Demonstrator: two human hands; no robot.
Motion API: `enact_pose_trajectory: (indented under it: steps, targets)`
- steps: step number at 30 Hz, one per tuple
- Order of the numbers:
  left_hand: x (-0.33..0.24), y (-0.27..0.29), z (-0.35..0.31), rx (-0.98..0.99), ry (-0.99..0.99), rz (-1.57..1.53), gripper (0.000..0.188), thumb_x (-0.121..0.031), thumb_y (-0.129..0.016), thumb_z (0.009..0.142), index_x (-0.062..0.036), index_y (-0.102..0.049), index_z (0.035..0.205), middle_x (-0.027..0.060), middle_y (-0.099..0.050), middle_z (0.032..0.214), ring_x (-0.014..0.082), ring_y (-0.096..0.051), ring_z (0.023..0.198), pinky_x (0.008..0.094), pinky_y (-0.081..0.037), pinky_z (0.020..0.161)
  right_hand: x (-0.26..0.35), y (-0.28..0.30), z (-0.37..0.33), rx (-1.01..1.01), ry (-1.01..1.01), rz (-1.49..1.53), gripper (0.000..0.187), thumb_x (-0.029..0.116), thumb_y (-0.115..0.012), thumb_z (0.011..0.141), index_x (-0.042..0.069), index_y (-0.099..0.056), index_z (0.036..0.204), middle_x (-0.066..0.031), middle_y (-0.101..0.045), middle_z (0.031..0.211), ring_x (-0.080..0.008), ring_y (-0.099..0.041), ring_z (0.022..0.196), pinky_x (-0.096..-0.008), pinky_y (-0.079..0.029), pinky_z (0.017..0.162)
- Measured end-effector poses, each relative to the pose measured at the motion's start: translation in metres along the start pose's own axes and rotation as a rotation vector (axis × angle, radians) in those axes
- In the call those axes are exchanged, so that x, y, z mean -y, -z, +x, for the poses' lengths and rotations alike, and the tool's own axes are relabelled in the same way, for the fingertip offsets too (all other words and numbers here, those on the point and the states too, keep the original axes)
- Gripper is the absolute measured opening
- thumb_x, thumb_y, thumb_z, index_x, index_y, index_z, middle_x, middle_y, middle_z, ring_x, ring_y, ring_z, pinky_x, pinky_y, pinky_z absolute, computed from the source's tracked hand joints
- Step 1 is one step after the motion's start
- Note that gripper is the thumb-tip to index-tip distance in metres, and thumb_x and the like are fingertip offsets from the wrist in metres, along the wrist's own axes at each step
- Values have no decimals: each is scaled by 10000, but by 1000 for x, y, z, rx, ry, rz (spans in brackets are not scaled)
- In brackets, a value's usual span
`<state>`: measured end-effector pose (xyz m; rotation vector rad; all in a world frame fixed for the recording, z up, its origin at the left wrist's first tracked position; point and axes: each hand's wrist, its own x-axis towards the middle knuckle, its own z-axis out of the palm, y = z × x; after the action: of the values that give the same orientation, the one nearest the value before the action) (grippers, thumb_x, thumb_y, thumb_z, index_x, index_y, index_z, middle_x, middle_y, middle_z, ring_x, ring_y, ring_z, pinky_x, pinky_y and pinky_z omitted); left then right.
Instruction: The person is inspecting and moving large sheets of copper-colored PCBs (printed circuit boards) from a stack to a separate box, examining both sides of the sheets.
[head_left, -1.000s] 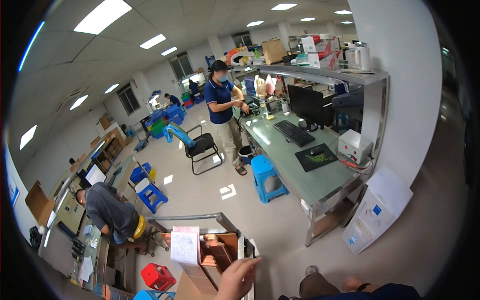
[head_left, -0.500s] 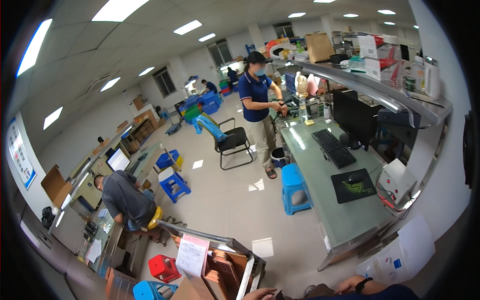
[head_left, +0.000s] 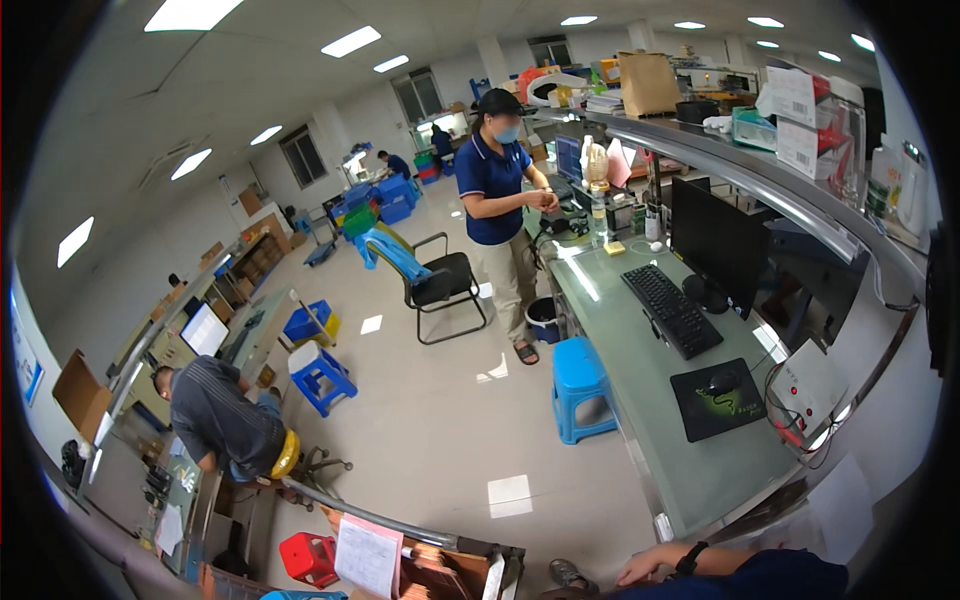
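Note:
My right hand (head_left: 640,568) is low in the picture, with a black band at its wrist and a dark blue sleeve behind it. It hangs near the front corner of the green-topped desk (head_left: 690,490), apart from it. Its fingers are partly cut off by the lower edge, and nothing held shows. My left hand is out of sight. To the left stands a cart with a metal rail (head_left: 400,516), loaded with brown boards (head_left: 440,570) and a sheet of paper (head_left: 368,556). A sandalled foot (head_left: 570,575) shows between cart and desk.
On the desk are a keyboard (head_left: 680,320), monitor (head_left: 715,250), mouse pad (head_left: 700,418) and white device (head_left: 808,390). A blue stool (head_left: 580,375), black chair (head_left: 445,285) and standing person (head_left: 495,190) are ahead. Left are a seated person (head_left: 225,415) and red stool (head_left: 310,558).
The view has shifted, and the cart sits lower in it. My left hand, earlier beside the cart, has left the picture. My right hand appears further left. The standing person's hands have moved slightly.

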<state>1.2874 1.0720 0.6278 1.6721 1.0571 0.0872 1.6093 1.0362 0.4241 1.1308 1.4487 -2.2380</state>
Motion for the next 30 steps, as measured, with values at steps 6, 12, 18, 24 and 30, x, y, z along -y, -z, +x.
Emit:
enact_pose_trajectory:
  steps: [6, 12, 18, 24, 30]
  targets:
    - [14, 76, 76, -225, -223, 106, 258, -166, -530, 864, -36, -572, 1083, 179, -611, 978, 290, -595, 837, 340, -463, 742, -12, 70, 22, -259, -68, 109, 466, 421, -402, 904, 160, -437, 1288, -62, -559, 1125, -154, -552, 909, -302, -492, 696]
    - [59, 146, 141, -566, -88, 297, 200, -148, -533, 845, -39, -602, 997, 185, -582, 1034, 327, -542, 964, 376, -426, 832, 29, 100, 20, -559, -67, 123, 396, 306, -409, 917, 112, -457, 1260, -52, -584, 1060, -138, -589, 899, -261, -483, 680]
    - [100, 161, 159, -763, 99, 574, 201, -173, -580, 796, -83, -614, 972, 170, -535, 1137, 357, -452, 1095, 450, -368, 907, 58, 148, 12, -543, -107, 139, 378, 259, -398, 913, 102, -470, 1249, -68, -588, 1065, -148, -609, 912, -274, -498, 651]
    - [118, 158, 176, -855, 416, 618, 362, -250, -611, 752, -182, -576, 1106, 138, -331, 1366, 371, -261, 1265, 593, -245, 960, 60, 227, 37, -543, -15, 27, 381, 302, -418, 878, 127, -522, 1199, -81, -639, 896, -160, -616, 717, -294, -497, 557]
    - [112, 163, 194, -1063, 620, 717, 607, -290, -576, 751, -101, -371, 1290, 267, -286, 1354, 435, -249, 1255, 609, -248, 951, 76, 339, 35, -562, -32, -111, 362, 268, -417, 854, 112, -559, 1148, -91, -651, 814, -186, -614, 669, -310, -500, 589]
